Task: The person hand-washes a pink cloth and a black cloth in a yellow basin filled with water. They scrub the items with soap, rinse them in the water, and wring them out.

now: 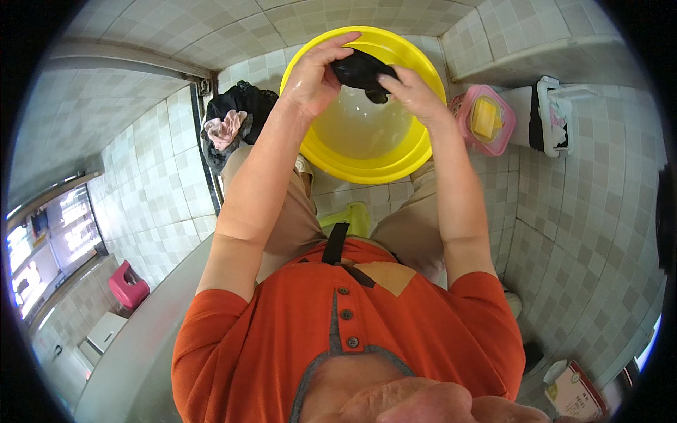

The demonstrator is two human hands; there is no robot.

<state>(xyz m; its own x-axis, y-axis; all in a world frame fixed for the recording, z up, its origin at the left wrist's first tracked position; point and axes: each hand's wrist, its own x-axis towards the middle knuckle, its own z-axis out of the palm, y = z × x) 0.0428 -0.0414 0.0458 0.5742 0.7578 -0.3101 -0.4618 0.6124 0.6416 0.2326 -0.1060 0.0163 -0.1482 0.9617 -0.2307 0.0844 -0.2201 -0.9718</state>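
Note:
A wet-looking black cloth (360,70) is stretched between my two hands above a round yellow plastic basin (370,173). My left hand (316,71) holds its left end, the fingers reaching over the top of it. At the other end, my right hand (418,95) pinches the fabric between thumb and fingers, and a small fold hangs below. Cloudy water (367,127) lies in the basin, and my left wrist looks wet. The basin stands on the tiled floor in front of my knees.
Left of the basin lies a dark pile of clothes (238,106) with a pink cloth (226,130) on top. On the right are a pink container (512,124) bearing yellow soap (484,119) and a white bin (560,140). A green plastic stool (359,217) shows between my legs.

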